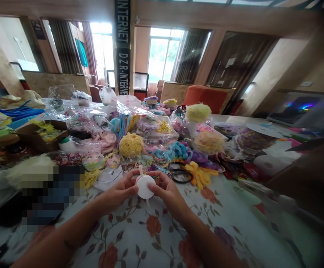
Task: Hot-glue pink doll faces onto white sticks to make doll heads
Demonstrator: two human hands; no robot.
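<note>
Two pinches, your left hand [123,189] and right hand [166,190], on round white plastic-looking disc [144,188], lower-centre frame; slackening could drop it.

One camera, worn on the person's head at the table's near edge, takes in everything. It faces forward and steeply enough down to catch the table [130,232] from above, close over the left hand [124,188] and right hand [164,189], its wide view running beyond the far edge to the bright windows [162,52].
</note>
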